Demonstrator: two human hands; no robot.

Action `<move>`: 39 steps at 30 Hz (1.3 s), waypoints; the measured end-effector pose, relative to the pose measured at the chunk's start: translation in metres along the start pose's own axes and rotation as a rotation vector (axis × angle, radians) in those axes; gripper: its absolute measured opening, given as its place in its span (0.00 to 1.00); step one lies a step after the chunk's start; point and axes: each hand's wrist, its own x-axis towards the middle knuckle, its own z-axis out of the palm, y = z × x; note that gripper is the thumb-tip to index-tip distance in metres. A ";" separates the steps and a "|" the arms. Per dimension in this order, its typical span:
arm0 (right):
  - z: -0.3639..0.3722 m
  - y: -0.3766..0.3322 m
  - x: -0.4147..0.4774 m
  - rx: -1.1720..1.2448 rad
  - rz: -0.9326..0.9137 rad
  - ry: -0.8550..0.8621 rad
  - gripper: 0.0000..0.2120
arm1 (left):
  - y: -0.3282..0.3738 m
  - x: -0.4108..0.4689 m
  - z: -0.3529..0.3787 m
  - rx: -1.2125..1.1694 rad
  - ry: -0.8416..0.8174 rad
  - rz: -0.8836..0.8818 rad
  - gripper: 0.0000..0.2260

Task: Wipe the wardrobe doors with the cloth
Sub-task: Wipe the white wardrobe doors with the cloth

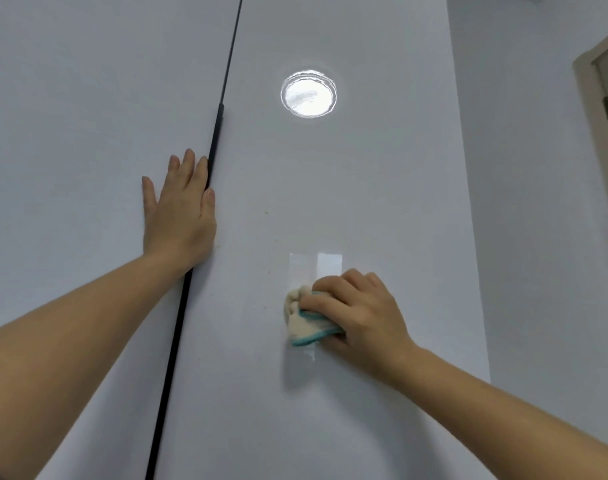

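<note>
Two glossy white wardrobe doors fill the view, the left door (70, 133) and the right door (364, 168), split by a black handle strip (215, 147). My left hand (179, 209) lies flat with straight fingers on the left door, beside the strip. My right hand (359, 311) grips a bunched cream cloth with a teal edge (304, 320) and presses it against the right door at mid height. Part of the cloth is hidden under my fingers.
A round reflection of a ceiling light (308, 93) shines on the right door, with rectangular reflections (316, 266) just above the cloth. A white wall (538, 202) runs right of the wardrobe, and a door frame with a hinge (604, 98) stands at the far right.
</note>
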 end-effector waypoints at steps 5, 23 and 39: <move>-0.003 0.018 0.012 -0.082 -0.153 -0.012 0.13 | -0.015 -0.023 -0.003 -0.007 -0.026 0.073 0.24; 0.019 0.037 0.124 -0.035 0.261 0.156 0.17 | -0.029 -0.023 -0.003 -0.019 -0.045 0.138 0.26; 0.036 0.014 0.148 -0.067 0.082 0.139 0.17 | -0.041 -0.026 -0.005 0.008 -0.045 0.238 0.29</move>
